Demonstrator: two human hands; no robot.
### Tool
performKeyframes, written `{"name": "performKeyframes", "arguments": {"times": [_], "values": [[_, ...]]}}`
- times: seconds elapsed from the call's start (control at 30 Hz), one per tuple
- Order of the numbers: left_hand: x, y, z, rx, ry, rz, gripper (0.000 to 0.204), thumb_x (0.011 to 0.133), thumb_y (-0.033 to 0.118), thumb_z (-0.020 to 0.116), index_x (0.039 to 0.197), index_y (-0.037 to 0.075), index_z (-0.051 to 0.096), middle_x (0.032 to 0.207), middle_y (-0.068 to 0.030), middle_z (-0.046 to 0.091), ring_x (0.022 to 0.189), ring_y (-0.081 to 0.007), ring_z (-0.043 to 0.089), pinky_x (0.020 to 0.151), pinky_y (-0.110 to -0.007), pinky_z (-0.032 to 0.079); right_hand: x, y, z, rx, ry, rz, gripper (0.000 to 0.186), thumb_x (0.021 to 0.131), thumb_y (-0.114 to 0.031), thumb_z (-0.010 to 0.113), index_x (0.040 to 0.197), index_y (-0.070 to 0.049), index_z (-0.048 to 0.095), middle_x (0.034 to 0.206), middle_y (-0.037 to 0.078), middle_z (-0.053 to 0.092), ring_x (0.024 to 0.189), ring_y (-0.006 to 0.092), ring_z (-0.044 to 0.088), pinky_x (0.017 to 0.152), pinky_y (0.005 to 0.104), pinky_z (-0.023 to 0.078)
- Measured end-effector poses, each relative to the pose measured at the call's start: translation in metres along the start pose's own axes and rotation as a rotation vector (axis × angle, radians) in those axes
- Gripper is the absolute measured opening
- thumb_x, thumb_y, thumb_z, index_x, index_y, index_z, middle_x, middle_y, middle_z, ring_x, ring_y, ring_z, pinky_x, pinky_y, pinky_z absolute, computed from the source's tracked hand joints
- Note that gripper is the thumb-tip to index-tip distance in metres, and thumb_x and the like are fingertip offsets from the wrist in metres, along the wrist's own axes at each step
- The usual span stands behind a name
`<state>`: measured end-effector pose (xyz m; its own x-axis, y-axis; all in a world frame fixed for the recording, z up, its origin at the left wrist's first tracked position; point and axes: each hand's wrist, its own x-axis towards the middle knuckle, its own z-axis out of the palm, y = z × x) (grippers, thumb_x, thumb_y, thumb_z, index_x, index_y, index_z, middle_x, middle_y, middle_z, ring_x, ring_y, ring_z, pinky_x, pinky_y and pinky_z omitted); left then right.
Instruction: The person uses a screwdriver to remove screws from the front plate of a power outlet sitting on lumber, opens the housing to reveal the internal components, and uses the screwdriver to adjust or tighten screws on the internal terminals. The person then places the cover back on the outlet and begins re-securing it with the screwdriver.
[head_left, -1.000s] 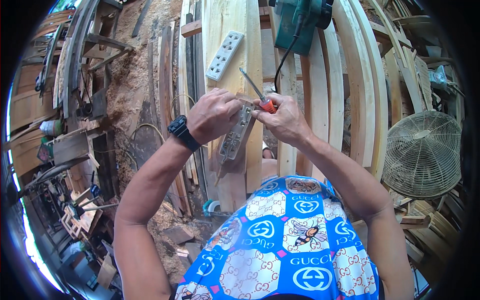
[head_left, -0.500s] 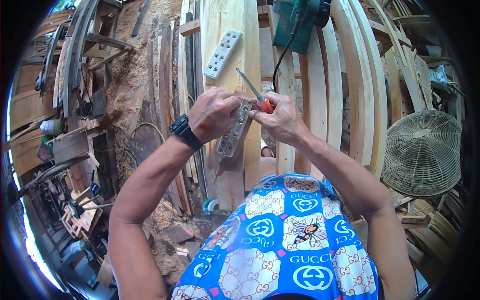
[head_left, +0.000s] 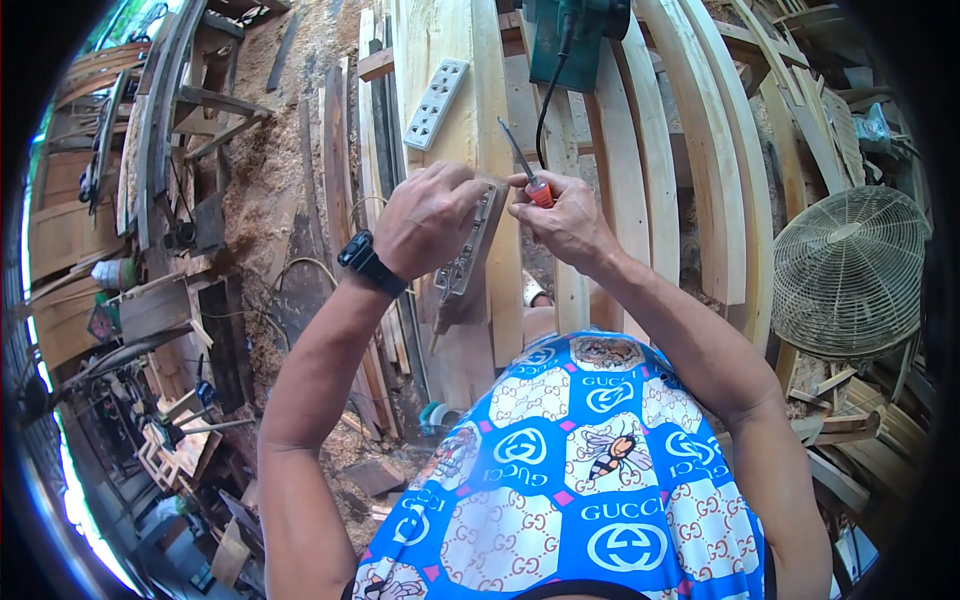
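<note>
My left hand (head_left: 432, 215) is closed, knuckles up, over the upper end of an opened power strip base (head_left: 462, 268). Its fingertips are partly hidden, and metal contacts show inside the base. A black watch (head_left: 368, 261) is on that wrist. To the right of the base, my right hand (head_left: 572, 222) grips a screwdriver (head_left: 539, 190) by its red handle. The metal shaft points up and away to the left, touching nothing. Beyond my left hand, the white socket cover (head_left: 437, 104) of the strip lies on a pale board (head_left: 490, 120).
A green power tool (head_left: 570, 45) with a black cord rests on the planks at the far side. Long boards (head_left: 690, 150) run away from me on the right. A round wire fan guard (head_left: 850, 270) stands farther right. Sawdust (head_left: 270, 150) covers the ground at left.
My right hand has come away from the base's right edge, still with the screwdriver. The tool has shifted slightly right. My left hand stays at the base's upper end. The whole view has shifted slightly.
</note>
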<state>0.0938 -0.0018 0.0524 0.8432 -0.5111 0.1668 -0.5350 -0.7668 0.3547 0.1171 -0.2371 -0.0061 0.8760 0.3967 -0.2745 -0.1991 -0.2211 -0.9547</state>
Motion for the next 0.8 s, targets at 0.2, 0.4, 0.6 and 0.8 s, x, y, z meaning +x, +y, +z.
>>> {"name": "performKeyframes", "arguments": {"times": [0.2,0.4,0.6,0.8], "values": [[0.008,-0.011,0.007,0.171,-0.143,0.075,0.014,0.091,0.01,0.072,0.105,0.006,0.072,0.102,-0.0116,0.072,0.097,-0.033,0.072,0.091,-0.046,0.056,-0.012,-0.002,-0.001,0.024,0.0,0.063,0.034,0.094,-0.022,0.078,0.117,0.002,0.078,0.078,0.004,0.07,0.076,0.0112,0.063,0.074,0.0348,0.056],[0.02,-0.007,-0.002,0.223,-0.209,0.151,0.015,0.088,0.008,0.071,0.103,0.009,0.073,0.092,-0.0084,0.071,0.087,-0.031,0.071,0.088,-0.044,0.055,-0.023,-0.004,-0.002,-0.009,0.01,0.055,0.04,0.094,-0.024,0.078,0.123,0.004,0.076,0.076,0.004,0.069,0.074,0.0117,0.065,0.074,0.0345,0.056],[0.026,-0.009,-0.002,0.238,-0.249,0.177,0.008,0.088,0.01,0.071,0.096,0.01,0.072,0.085,-0.0084,0.069,0.081,-0.0307,0.071,0.085,-0.044,0.054,-0.023,0.004,-0.005,-0.034,0.043,0.064,0.044,0.093,-0.026,0.079,0.128,0.0,0.077,0.088,0.012,0.076,0.083,0.0177,0.072,0.081,0.0376,0.059],[0.04,0.008,-0.004,0.306,-0.356,0.151,0.005,0.09,0.011,0.067,0.09,0.007,0.069,0.08,-0.0118,0.07,0.075,-0.0328,0.072,0.08,-0.046,0.054,-0.018,0.024,-0.003,-0.032,0.083,-0.003,0.045,0.09,-0.025,0.08,0.129,-0.001,0.077,0.098,0.016,0.079,0.092,0.0221,0.076,0.089,0.0392,0.061]]}}
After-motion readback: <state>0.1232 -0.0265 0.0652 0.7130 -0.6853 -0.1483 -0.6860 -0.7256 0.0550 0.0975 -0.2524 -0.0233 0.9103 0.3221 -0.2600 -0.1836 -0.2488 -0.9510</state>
